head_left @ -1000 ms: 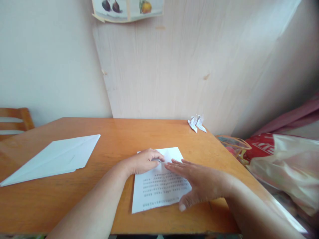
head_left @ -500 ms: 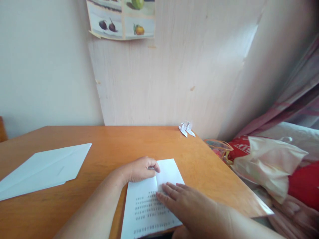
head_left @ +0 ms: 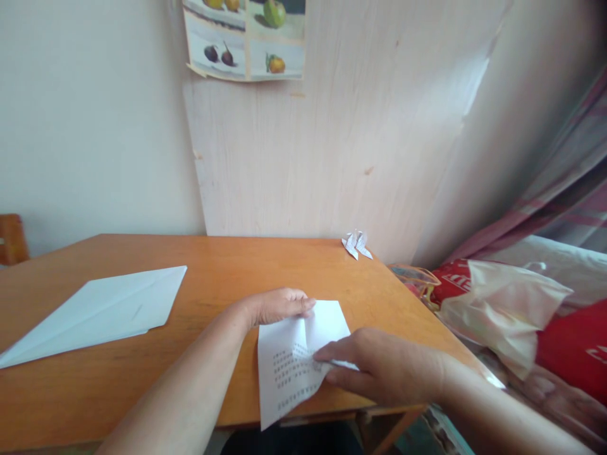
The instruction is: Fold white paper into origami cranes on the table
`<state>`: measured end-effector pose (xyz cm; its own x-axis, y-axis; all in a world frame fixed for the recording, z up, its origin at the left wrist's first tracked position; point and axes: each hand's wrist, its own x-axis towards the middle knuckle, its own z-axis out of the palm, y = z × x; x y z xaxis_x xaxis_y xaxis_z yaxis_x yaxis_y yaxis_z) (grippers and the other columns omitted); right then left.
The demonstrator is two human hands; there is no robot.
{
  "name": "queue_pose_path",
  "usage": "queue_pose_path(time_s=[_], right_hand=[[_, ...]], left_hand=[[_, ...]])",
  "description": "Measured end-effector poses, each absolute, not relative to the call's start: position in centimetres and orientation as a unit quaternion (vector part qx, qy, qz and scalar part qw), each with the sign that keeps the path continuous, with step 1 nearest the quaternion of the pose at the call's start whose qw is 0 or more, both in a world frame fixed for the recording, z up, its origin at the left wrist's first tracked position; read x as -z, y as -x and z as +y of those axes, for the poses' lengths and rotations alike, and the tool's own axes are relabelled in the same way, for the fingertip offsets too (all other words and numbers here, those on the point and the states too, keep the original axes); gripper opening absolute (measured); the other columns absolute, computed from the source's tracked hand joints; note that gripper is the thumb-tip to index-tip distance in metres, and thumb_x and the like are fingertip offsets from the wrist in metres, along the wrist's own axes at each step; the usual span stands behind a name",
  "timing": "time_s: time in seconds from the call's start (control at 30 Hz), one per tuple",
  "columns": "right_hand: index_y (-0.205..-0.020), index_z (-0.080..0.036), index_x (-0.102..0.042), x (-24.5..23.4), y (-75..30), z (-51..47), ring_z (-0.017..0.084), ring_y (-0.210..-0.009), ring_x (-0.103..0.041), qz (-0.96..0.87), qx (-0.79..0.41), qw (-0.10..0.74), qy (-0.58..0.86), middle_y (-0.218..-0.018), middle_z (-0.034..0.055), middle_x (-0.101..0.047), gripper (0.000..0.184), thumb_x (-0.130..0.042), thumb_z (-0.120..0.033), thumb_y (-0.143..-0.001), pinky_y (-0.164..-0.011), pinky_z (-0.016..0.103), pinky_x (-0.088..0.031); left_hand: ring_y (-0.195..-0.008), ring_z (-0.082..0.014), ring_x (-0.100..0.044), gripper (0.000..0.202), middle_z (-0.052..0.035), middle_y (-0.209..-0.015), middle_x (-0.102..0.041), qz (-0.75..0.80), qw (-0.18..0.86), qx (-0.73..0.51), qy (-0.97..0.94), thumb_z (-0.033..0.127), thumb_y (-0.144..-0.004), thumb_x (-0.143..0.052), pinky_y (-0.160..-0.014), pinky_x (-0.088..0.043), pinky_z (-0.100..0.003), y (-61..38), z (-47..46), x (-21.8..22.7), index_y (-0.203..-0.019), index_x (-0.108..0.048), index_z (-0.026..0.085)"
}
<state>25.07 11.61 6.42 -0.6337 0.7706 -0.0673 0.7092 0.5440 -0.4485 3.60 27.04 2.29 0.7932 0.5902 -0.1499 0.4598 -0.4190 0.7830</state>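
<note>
A white sheet of printed paper lies at the near edge of the orange wooden table, its lower corner hanging past the edge. My left hand presses the sheet's top left part with curled fingers. My right hand pinches the sheet's right edge and lifts it, so a crease runs down the middle. A large folded white paper plane lies at the table's left. A small folded paper figure sits at the far right corner.
A pale wooden board leans on the wall behind the table, with a fruit poster above. Plastic bags and red packaging are piled to the right. A wooden chair shows at the far left.
My right hand went from lying flat on the printed sheet to pinching its right edge and lifting it. The left hand stayed at the sheet's top. The view shifted slightly.
</note>
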Motion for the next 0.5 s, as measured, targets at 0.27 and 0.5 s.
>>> queue_pose_path(time_s=[0.27, 0.5], right_hand=[[-0.115, -0.024, -0.068, -7.0, -23.7, 11.8, 0.023, -0.087, -0.068, -0.887, -0.105, 0.066, 0.445, -0.100, 0.0072, -0.075, 0.032, -0.041, -0.038, -0.103, -0.076, 0.033, -0.047], [-0.098, -0.020, -0.064, -3.5, -24.0, 10.3, 0.022, -0.079, -0.065, -0.901, -0.006, 0.021, 0.433, -0.088, 0.0068, -0.072, 0.021, -0.047, -0.033, -0.101, -0.069, 0.033, -0.047]], left_hand=[[-0.098, -0.0244, -0.067, 0.060, -0.0057, -0.108, -0.074, 0.285, 0.421, -0.051, -0.860, 0.066, -0.096, -0.038, -0.087, -0.049, -0.033, -1.8, 25.3, -2.1, -0.110, -0.073, 0.020], [-0.146, -0.0257, -0.035, 0.061, -0.0088, -0.154, -0.045, 0.237, 0.354, -0.025, -0.904, 0.063, -0.099, -0.035, -0.121, -0.021, -0.040, -0.6, 24.1, -0.7, -0.135, -0.062, 0.022]])
